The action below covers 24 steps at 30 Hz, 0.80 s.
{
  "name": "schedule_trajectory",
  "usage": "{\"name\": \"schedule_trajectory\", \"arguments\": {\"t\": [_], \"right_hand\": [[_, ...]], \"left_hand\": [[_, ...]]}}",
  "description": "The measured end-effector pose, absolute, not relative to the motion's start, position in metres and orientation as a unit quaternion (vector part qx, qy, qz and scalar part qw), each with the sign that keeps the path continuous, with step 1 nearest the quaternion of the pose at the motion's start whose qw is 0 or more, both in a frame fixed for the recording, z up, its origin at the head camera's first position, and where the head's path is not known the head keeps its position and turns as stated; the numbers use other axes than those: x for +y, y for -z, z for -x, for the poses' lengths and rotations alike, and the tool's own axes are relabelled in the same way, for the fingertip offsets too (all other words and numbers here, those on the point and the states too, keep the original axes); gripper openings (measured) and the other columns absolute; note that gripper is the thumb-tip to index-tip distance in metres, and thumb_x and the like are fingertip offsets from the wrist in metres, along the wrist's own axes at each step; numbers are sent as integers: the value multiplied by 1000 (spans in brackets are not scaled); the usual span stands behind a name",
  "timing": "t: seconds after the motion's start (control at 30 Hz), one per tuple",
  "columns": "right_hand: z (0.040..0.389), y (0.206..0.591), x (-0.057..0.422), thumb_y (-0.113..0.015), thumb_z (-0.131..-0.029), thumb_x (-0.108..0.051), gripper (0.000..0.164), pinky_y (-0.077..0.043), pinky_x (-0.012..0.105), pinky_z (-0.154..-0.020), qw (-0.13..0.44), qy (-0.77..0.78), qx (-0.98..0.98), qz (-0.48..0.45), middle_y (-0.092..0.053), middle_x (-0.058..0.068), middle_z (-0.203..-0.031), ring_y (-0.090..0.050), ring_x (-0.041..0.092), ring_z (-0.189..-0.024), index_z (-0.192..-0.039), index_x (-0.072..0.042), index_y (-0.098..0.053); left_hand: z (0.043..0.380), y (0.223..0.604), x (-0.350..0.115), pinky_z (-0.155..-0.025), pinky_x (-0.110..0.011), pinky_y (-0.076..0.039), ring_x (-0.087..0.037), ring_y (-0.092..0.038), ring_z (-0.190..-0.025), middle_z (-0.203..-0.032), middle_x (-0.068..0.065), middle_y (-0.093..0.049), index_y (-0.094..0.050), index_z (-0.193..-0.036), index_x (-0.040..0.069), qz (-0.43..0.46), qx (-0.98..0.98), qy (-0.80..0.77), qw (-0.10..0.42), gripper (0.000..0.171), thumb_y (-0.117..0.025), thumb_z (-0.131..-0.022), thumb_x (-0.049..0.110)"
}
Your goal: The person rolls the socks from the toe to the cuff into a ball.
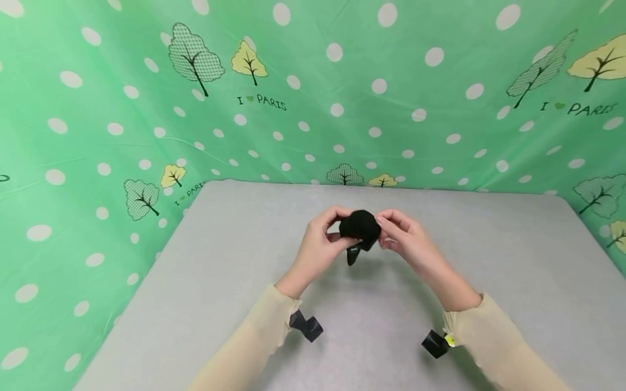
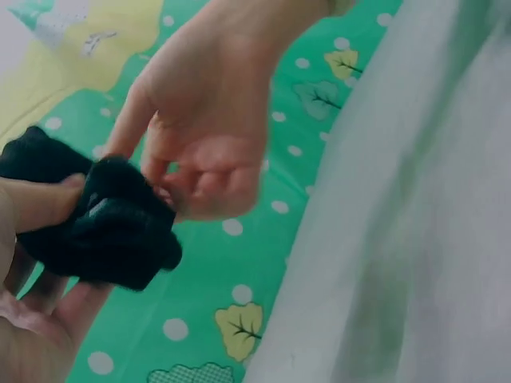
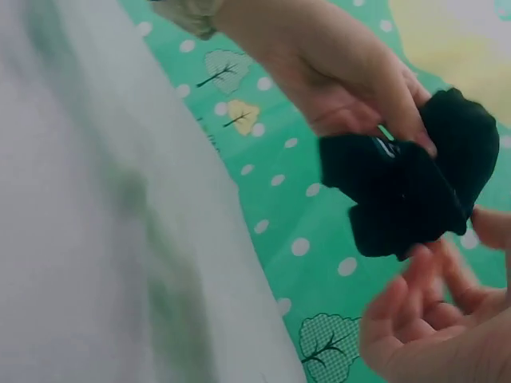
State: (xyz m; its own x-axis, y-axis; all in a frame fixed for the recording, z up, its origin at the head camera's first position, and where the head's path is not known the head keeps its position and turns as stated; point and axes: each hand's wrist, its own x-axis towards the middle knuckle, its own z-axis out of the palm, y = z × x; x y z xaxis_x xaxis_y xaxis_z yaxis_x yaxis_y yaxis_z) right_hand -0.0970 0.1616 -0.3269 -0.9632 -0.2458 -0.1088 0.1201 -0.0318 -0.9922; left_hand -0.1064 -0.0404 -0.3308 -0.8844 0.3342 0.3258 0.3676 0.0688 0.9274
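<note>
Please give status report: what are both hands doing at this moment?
Left hand and right hand both grip the black sock bundle, raised above the grey table. Nothing in the way.

Grey table (image 1: pixel 489 260) against green dotted tree-print backdrop (image 1: pixel 98 108).

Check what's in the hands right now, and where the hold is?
A bunched black sock, held above the grey table. The left hand pinches its left side and the right hand its right edge.
</note>
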Motion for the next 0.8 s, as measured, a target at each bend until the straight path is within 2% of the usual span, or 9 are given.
{"name": "schedule_trajectory", "arguments": {"t": [0.17,0.27,0.37,0.43,0.53,0.63,0.8], "right_hand": [[92,326,156,-58,-99,-18,21,-59,23,-75,123,693,710,25,-65,-5,-84,-70,7,-80,-110,-2,-50],[93,327,153,-58,-98,-11,16,-59,23,-74,114,695,710,10,-68,-6,-84,-71,6,-79,-106,1,-53],[96,333,153,-56,-98,-6,6,-52,16,-64,129,755,643,-16,-63,-9,-81,-59,1,-71,-95,-6,-61],[97,338,156,-51,-101,-6,20,-37,14,-57,164,819,550,-14,-56,-9,-75,-42,2,-64,-86,-13,-62],[99,343,160,-44,-106,-9,29,-19,19,-58,239,892,384,11,-50,-6,-73,-20,9,-65,-85,-14,-63],[101,345,164,-40,-108,-16,30,-15,22,-63,275,903,329,33,-52,-4,-76,-15,12,-67,-90,-12,-64],[110,342,158,-46,-106,-18,31,-14,24,-62,223,882,416,9,-52,-5,-72,-19,10,-59,-82,-13,-65]], "left_hand": [[109,331,-37,-82,-28,-60,-24,-64,-112,-117,-13,-66,-64,-108,3,228,-737,633,64,27,-74,-84,-6],[107,332,-35,-79,-27,-60,-25,-64,-112,-116,-12,-66,-64,-106,4,236,-751,610,92,27,-74,-84,-7],[107,333,-35,-77,-28,-60,-25,-64,-111,-116,-11,-66,-63,-105,4,228,-755,605,108,27,-73,-83,-8],[107,334,-35,-77,-28,-60,-24,-64,-112,-118,-12,-66,-60,-104,3,217,-749,618,104,27,-72,-83,-9],[108,337,-37,-78,-26,-60,-21,-63,-111,-124,-16,-64,-56,-105,0,200,-728,650,83,30,-72,-83,-11],[107,340,-40,-84,-22,-56,-15,-60,-108,-126,-17,-61,-52,-107,-4,188,-696,690,63,34,-71,-81,-14],[99,340,-45,-92,-17,-50,-7,-58,-102,-113,3,-63,-45,-101,-10,197,-631,749,49,34,-68,-78,-22]]}}
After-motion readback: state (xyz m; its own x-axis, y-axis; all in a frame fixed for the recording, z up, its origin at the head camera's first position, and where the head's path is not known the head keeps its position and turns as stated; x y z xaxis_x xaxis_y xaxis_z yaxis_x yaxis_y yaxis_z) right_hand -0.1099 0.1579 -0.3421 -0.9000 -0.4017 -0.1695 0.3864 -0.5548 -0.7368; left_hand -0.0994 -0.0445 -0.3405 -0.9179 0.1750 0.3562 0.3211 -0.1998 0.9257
